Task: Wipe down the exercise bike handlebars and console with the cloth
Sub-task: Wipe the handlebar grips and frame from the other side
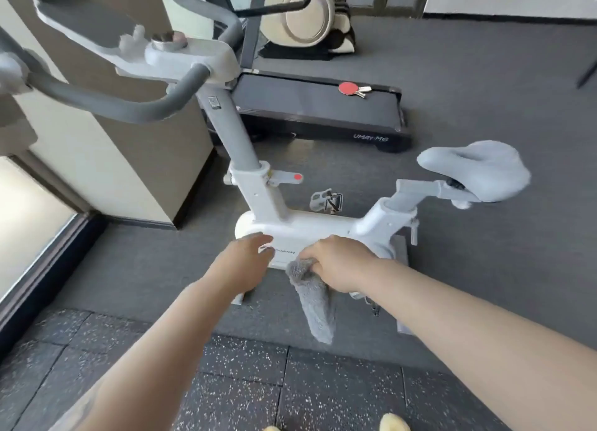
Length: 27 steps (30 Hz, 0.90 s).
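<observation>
Head view: right hand (336,264) clamped on a grey cloth (315,298), fingers curled round its bunched top, the rest hanging in a soft, nubby, tapering tail. Left hand (248,259) empty, fingers straight and apart, reaching toward the white body of the exercise bike (310,233) just beside the cloth. Both held low, well apart from the handlebars (106,102) and console (87,26) up at the top left corner of the view. Judged from this: wiping of those parts not visibly under way, cloth in hand and ready, so most of the work probably left. Handlebars: curved grey tubes, matte, likely foam or rubber. Console: flat dark panel in a pale plastic frame, blurred. Bike body smooth glossy plastic; saddle (475,170) padded, grey, split down the middle. Floor (484,269) dark rubber, speckled tiles at its near edge
</observation>
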Each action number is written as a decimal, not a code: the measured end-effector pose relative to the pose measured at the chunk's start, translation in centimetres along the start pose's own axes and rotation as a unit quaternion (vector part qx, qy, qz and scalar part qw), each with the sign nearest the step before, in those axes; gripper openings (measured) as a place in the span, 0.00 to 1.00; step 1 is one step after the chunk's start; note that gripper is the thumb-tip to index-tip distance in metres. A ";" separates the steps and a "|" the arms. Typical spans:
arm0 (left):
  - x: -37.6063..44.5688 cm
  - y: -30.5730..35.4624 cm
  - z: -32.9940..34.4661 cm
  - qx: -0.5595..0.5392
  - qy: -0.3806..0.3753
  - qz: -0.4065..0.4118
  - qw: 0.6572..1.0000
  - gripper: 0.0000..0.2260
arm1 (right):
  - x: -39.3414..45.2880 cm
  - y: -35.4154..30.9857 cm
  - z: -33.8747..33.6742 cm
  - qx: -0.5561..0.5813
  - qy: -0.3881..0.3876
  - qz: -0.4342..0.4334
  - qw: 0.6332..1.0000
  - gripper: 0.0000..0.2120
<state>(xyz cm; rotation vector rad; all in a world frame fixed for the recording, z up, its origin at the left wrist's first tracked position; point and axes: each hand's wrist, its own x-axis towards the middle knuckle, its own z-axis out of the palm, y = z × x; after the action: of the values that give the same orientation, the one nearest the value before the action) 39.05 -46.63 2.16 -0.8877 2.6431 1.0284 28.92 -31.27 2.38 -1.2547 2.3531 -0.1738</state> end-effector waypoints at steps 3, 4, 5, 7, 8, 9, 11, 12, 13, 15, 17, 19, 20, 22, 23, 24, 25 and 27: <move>-0.8 5.7 3.2 0.022 0.006 0.033 0.999 0.16 | -4.3 4.6 -1.0 -0.006 0.001 0.023 1.000 0.16; -1.1 7.4 4.4 0.025 0.007 0.037 0.999 0.16 | -5.8 6.4 -1.4 -0.011 0.012 0.030 0.999 0.15; -1.4 9.1 5.8 0.028 0.011 0.041 0.999 0.16 | -7.3 8.4 -2.0 -0.013 0.024 0.036 0.999 0.15; -1.9 12.4 8.8 0.028 0.021 0.041 0.999 0.15 | -10.3 12.6 -3.1 -0.009 0.047 0.043 0.998 0.15; -2.2 13.9 10.6 0.025 0.027 0.037 0.999 0.15 | -11.8 14.9 -3.5 -0.012 0.056 0.041 0.998 0.15; -2.5 15.4 12.6 0.019 0.033 0.029 0.999 0.15 | -13.3 17.1 -3.8 -0.021 0.060 0.036 0.997 0.15; -3.5 18.3 16.4 0.000 0.034 0.008 0.999 0.14 | -16.5 21.4 -4.1 -0.025 0.062 0.028 0.997 0.15; -3.8 19.7 18.3 -0.012 0.033 0.000 0.999 0.14 | -18.1 23.7 -4.0 -0.020 0.066 0.026 0.997 0.14; -4.1 21.2 20.1 -0.021 0.031 -0.005 0.999 0.14 | -19.6 25.9 -4.1 -0.018 0.069 0.022 0.997 0.13; -4.5 24.2 23.3 -0.023 0.016 -0.010 1.000 0.14 | -22.6 30.0 -4.1 -0.010 0.053 0.025 0.998 0.13; -4.6 27.5 26.0 -0.032 0.004 -0.012 0.999 0.14 | -24.6 33.8 -4.4 0.016 0.032 0.036 0.999 0.14; -3.6 30.4 27.8 -0.042 0.003 -0.011 0.999 0.14 | -25.1 37.2 -5.1 0.028 0.022 0.041 0.999 0.14; -2.8 31.9 28.3 -0.043 0.005 -0.013 0.999 0.14 | -24.9 38.7 -5.7 0.032 0.022 0.041 0.998 0.14; -0.5 34.5 28.7 -0.045 0.026 -0.016 0.999 0.14 | -23.6 41.6 -7.2 0.039 0.028 0.034 0.998 0.15; 1.0 35.8 28.7 -0.045 0.043 -0.016 0.998 0.14 | -22.9 43.1 -8.1 0.038 0.033 0.033 0.998 0.16; 2.7 37.2 28.7 -0.043 0.060 -0.012 0.997 0.13 | -22.1 44.8 -9.1 0.035 0.043 0.036 0.998 0.16; 4.6 38.7 28.5 -0.038 0.075 -0.003 0.996 0.12 | -21.4 46.4 -10.1 0.032 0.056 0.043 0.997 0.15; 8.4 42.1 28.3 -0.038 0.091 0.014 0.995 0.12 | -20.0 49.9 -12.6 0.023 0.067 0.062 0.996 0.15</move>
<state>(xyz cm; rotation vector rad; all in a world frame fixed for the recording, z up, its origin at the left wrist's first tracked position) 6.06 -7.18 1.60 -1.0077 2.7890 1.1114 -4.85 12.30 4.30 -1.1017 2.5177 -0.2774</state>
